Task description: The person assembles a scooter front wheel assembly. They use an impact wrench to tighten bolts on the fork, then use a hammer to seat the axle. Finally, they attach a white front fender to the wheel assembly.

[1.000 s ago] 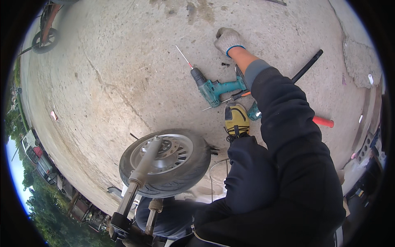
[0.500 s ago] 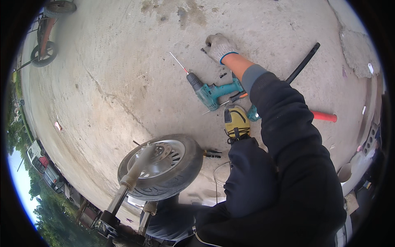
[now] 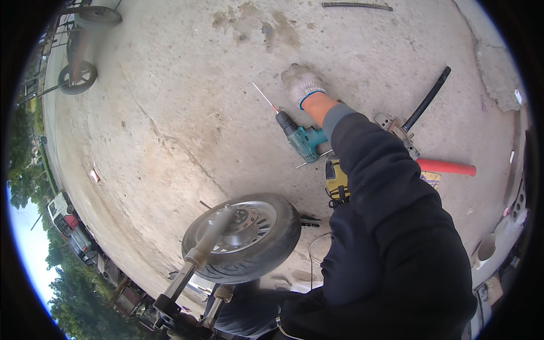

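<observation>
My right hand (image 3: pixel 303 85), in a whitish knit glove with a blue-edged cuff, is low over the concrete floor with its fingers curled. What they hold, if anything, is hidden. Closest to it is a teal and black cordless drill (image 3: pixel 304 141) with a long thin bit, lying on its side, its handle partly behind my sleeve. A wheel (image 3: pixel 283 243) with a black tyre and silver rim sits between the legs of a metal fork (image 3: pixel 195 258), left of my legs. By the fork's dark clamp at the lower edge, my left hand cannot be made out clearly.
A red-handled tool (image 3: pixel 447 166) and a black bar (image 3: pixel 428 99) lie right of my arm, beside a metal bracket (image 3: pixel 405 133). A dark rod (image 3: pixel 357 6) lies far ahead. My yellow shoe (image 3: pixel 336 178) is near the drill. A wheeled frame (image 3: pixel 78 76) stands far left.
My right hand has drawn slightly nearer, and the small black piece seen at its fingertips no longer shows. The view has shifted, bringing the far rod and bracket into sight.
</observation>
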`<state>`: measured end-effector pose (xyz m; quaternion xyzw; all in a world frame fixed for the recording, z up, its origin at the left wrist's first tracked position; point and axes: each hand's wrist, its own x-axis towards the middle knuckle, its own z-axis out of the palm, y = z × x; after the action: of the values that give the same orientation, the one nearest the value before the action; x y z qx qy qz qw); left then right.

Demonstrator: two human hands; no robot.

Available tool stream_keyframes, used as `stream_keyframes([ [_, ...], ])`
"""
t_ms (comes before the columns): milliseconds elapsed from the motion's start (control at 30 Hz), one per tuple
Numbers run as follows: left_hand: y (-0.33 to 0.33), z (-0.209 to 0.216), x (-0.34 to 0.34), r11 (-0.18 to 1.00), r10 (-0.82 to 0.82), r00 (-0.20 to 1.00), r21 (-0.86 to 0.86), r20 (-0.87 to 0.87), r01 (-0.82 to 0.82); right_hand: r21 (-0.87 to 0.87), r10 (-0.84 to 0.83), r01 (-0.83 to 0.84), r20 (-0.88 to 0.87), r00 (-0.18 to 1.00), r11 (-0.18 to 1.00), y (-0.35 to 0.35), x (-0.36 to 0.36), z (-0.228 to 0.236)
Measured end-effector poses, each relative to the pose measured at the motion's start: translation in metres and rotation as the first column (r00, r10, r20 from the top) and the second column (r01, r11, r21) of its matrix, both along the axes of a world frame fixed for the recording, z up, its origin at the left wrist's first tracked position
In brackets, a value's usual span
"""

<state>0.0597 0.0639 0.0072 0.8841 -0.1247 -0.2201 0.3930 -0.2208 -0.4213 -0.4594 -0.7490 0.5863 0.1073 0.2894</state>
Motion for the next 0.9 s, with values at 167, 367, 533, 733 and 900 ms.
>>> stream_keyframes([
  [167, 0.008, 0.003, 0.014, 0.999, 0.047, 0.998, -0.020, -0.032, -0.047, -0.062, -0.094, 0.094, -0.001, 0.996, 0.994, -0.003, -0.006, -0.021],
  [367, 0.008, 0.006, 0.013, 0.995, -0.035, 0.998, 0.089, -0.051, 0.039, 0.679, -0.790, 0.405, 0.534, 0.301, 0.613, -0.024, -0.075, -0.019],
  [533, 0.012, 0.004, 0.031, 0.966, 0.005, 0.921, -0.234, -0.390, -0.105, 0.823, -0.825, 0.056, 0.560, 0.079, 0.565, -0.006, -0.131, 0.020],
  [733, 0.027, -0.012, 0.059, 0.977, 0.010, 0.981, -0.206, -0.194, -0.051, 0.261, 0.227, -0.278, 0.211, 0.951, 0.924, 0.007, -0.077, 0.035],
  [900, 0.031, -0.014, 0.039, 0.979, 0.043, 0.993, -0.194, -0.112, -0.064, 0.263, 0.541, -0.501, -0.107, 0.834, 0.824, 0.035, -0.056, 0.016],
])
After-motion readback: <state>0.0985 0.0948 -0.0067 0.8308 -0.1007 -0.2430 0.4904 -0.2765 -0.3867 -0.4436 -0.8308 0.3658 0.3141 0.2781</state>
